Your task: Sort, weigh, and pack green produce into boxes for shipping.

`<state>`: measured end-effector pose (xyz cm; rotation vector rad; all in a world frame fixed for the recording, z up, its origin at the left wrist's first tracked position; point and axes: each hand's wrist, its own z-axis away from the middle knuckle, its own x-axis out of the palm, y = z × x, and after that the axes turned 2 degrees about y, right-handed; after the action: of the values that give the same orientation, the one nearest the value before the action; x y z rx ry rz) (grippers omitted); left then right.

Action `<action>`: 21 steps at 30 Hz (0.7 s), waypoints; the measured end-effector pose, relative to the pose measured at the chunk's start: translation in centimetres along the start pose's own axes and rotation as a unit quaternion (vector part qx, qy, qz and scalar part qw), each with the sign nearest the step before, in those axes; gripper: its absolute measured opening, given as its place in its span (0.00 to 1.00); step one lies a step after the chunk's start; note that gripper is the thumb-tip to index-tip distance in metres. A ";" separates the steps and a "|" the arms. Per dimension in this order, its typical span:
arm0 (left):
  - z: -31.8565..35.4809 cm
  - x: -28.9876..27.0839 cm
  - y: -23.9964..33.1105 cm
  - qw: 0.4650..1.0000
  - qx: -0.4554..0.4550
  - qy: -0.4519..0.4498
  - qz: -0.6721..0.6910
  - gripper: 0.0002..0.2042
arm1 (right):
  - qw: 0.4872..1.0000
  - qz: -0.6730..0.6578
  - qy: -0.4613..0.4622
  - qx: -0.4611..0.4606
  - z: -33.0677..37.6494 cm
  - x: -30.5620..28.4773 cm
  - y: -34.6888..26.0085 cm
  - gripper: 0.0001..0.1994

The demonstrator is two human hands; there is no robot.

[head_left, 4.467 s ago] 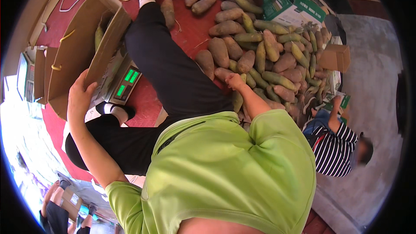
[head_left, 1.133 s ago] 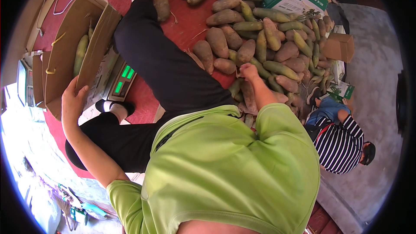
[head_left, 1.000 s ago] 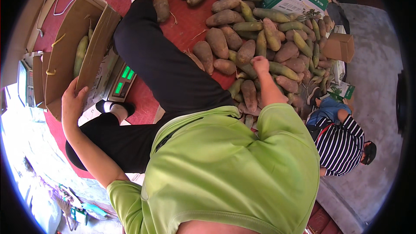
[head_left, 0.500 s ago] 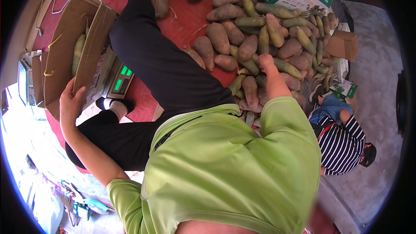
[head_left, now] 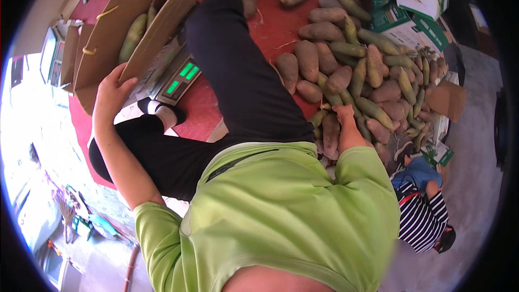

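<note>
My left hand [head_left: 113, 94] grips the near edge of a tall open cardboard box [head_left: 150, 48], its thumb bent over the side. Inside that box lie greenish root vegetables [head_left: 133, 39], like long radishes. My right hand [head_left: 344, 113] is at the near left side of a large pile, beside the upper end of a reddish root vegetable [head_left: 330, 136]. Its fingers are bent down and partly hidden, so a hold cannot be made out. Green-brown roots [head_left: 373, 112] and reddish ones [head_left: 339, 80] lie heaped just beyond it.
A scale with a green-lit display [head_left: 183, 78] stands by the box. Green and white cartons [head_left: 411, 30] and a brown open box [head_left: 447, 100] border the pile. A person in a striped shirt [head_left: 424, 221] is at the right. My black-trousered leg [head_left: 232, 59] reaches across the red floor [head_left: 273, 27].
The view has shifted, so the scene sits further right. Against the pile, my right hand has come left and nearer, to the reddish root. My left hand stays on the box edge.
</note>
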<state>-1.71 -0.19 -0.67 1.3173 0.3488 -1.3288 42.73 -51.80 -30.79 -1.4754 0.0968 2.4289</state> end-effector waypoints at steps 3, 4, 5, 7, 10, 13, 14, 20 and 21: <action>-1.3 0.9 -0.2 1.000 0.015 -0.008 0.026 0.22 | 0.994 0.084 -0.038 -0.056 -3.8 0.0 3.6 0.19; -0.3 0.3 -0.6 1.000 0.016 0.002 0.014 0.22 | 0.992 0.075 -0.088 -0.050 -2.3 0.1 1.3 0.19; -0.1 0.1 -0.6 1.000 -0.012 -0.003 -0.007 0.22 | 0.989 0.068 -0.127 -0.035 -1.2 -0.5 0.1 0.19; 0.5 0.0 -0.5 1.000 -0.012 0.010 -0.016 0.22 | 0.987 0.045 -0.157 -0.013 2.6 -1.9 -3.0 0.18; 0.2 0.1 0.1 1.000 -0.015 0.009 -0.011 0.21 | 0.988 0.023 -0.155 0.009 3.8 -3.2 -3.3 0.18; -0.3 0.0 -0.2 0.999 0.021 0.002 -0.028 0.22 | 0.991 0.058 -0.092 -0.074 0.4 -2.6 0.8 0.22; -0.4 0.1 -0.5 1.000 0.016 0.006 -0.022 0.22 | 0.984 0.086 -0.050 -0.144 -1.1 -2.4 1.8 0.24; 0.3 -0.2 0.2 0.999 -0.001 0.008 -0.040 0.22 | 0.943 0.261 -0.154 -0.135 5.9 -5.7 -4.3 0.32; 0.3 -0.2 0.1 0.999 -0.001 0.009 -0.036 0.22 | 0.944 0.262 -0.150 -0.136 5.7 -6.0 -3.9 0.32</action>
<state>-1.81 -0.38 -0.38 1.3261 0.4143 -1.3773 41.50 -48.23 -22.46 -1.2801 0.0994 3.1859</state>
